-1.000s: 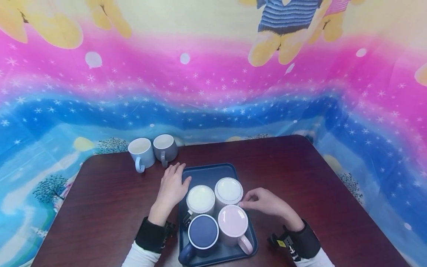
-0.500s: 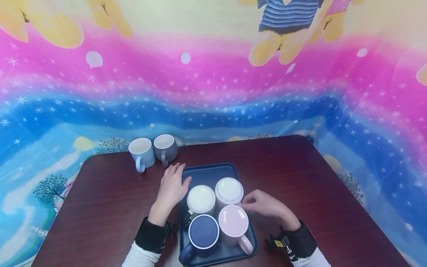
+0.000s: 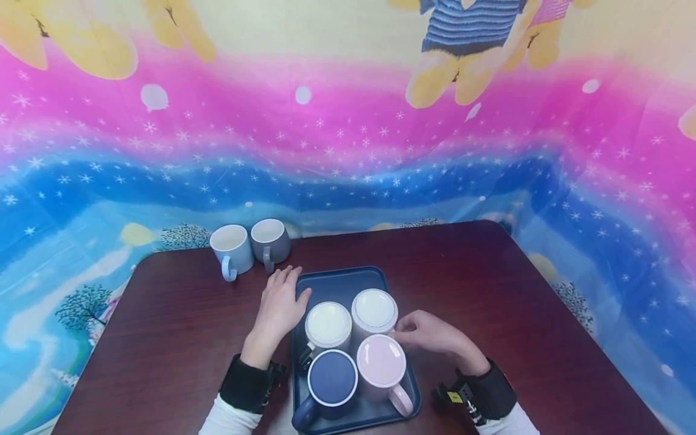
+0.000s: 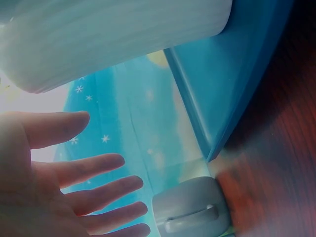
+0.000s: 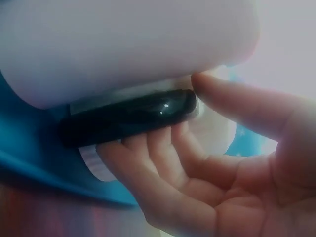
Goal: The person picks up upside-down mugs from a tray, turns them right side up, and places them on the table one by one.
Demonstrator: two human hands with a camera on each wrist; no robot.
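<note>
My right hand (image 3: 432, 331) grips the dark handle (image 5: 133, 116) of a white mug (image 3: 374, 310), fingers through the loop and thumb above it. This mug stands upside down on a dark blue tray (image 3: 337, 279). Beside it are an upside-down white mug (image 3: 328, 325), a pink mug (image 3: 381, 360) and a navy mug (image 3: 332, 377), bases up too. To the tray's left, my left hand (image 3: 280, 304) spreads its fingers loosely and holds nothing. In the left wrist view, its thumb is apart from the nearest white mug (image 4: 113, 39).
A light blue mug (image 3: 231, 249) and a grey mug (image 3: 270, 241) stand upright near the table's far left edge, past my left fingertips. The brown table (image 3: 462, 266) meets a colourful printed cloth (image 3: 348, 139) at the back and sides.
My right wrist has shifted slightly left toward the tray, its fingers staying at the white mug. The left hand and the mugs look almost unmoved.
</note>
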